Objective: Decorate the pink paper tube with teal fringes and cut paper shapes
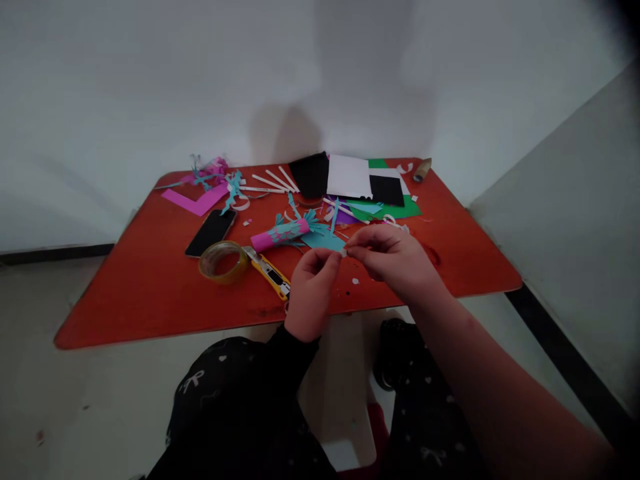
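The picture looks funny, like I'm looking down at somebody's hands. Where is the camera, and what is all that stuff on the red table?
The camera sits on a person's head and looks forward and down, so you see what that person sees. There is no machine here, just two bare hands. The left hand and the right hand meet over the near edge of the low red table. Their fingers pinch a tiny pale scrap between them; it is too small to say what it is.

On the table lie a roll of clear tape, a yellow cutter knife, a black phone, a pink paper roll with teal fringe, and sheets of black, white and green paper at the back. Below, you see the person's dark trousers with small white patterns.
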A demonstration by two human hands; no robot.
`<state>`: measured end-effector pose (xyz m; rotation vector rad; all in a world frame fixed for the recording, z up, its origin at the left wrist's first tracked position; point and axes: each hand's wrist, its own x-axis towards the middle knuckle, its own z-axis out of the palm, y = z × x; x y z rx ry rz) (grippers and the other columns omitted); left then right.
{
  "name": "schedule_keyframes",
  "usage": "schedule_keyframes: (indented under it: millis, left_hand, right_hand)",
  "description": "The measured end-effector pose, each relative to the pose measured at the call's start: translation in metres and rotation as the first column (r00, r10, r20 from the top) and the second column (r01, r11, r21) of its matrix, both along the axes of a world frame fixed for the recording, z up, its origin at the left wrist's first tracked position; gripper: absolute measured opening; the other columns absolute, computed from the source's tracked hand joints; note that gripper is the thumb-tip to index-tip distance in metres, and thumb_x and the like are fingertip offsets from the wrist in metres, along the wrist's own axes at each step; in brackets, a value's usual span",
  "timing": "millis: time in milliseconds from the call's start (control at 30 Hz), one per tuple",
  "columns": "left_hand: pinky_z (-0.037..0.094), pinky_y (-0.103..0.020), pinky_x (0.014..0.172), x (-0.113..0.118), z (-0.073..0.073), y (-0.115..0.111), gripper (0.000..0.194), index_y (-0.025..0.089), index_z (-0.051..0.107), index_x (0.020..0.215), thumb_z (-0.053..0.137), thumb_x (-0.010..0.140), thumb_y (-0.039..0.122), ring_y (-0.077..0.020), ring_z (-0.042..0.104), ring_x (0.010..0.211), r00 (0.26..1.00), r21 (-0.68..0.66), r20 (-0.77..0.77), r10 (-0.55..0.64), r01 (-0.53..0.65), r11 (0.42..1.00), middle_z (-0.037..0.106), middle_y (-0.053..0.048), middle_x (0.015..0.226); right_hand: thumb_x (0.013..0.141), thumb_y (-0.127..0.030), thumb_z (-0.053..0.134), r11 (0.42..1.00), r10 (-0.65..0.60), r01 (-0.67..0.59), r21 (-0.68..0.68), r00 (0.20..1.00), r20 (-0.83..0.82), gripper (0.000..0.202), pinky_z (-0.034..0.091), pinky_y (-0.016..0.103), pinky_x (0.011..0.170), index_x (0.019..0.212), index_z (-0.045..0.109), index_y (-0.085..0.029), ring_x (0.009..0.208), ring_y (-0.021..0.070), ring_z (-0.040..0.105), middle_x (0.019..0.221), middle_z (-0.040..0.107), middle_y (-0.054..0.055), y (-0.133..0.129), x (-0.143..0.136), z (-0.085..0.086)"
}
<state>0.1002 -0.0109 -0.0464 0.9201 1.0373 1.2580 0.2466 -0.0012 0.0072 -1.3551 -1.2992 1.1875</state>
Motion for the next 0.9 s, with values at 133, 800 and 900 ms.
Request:
schedule_keyframes:
  millis: [133,800,900]
  left_hand:
    - [0.037,-0.022,0.059,-0.001,0.004,0.000,0.020,0.018,0.065,0.082,0.071,0.085,0.037,-0.0085,0.041,0.058,0.998,0.003,-0.063,0.025,-0.025,1.000,0.052,0.005,0.065]
    - [0.037,-0.024,0.058,0.000,0.019,-0.004,0.017,0.018,0.067,0.078,0.075,0.081,0.032,-0.0109,0.049,0.061,0.983,0.061,-0.178,0.053,-0.043,0.997,0.060,0.002,0.066]
    - [0.037,-0.024,0.058,0.000,0.018,-0.004,0.017,0.018,0.067,0.078,0.075,0.082,0.032,-0.0110,0.049,0.061,0.982,0.082,-0.182,0.050,-0.035,0.996,0.060,0.003,0.066]
  right_hand:
    - [0.073,-0.029,0.075,1.000,-0.008,0.009,0.027,1.000,-0.016,0.029,0.033,0.021,0.043,0.094,0.056,-0.023,0.050,0.0073,0.046,0.071,0.061,-0.004,0.001,0.000,-0.004]
    - [0.073,-0.027,0.076,0.999,-0.006,0.004,0.054,1.000,0.023,0.036,0.040,0.025,0.052,0.095,0.047,-0.026,0.058,0.0119,0.054,0.068,0.061,-0.005,0.002,0.001,-0.006]
    - [0.073,-0.028,0.077,0.998,-0.003,0.000,0.060,0.999,0.040,0.036,0.041,0.026,0.053,0.095,0.048,-0.026,0.060,0.0130,0.055,0.071,0.061,-0.004,0.001,0.001,-0.007]
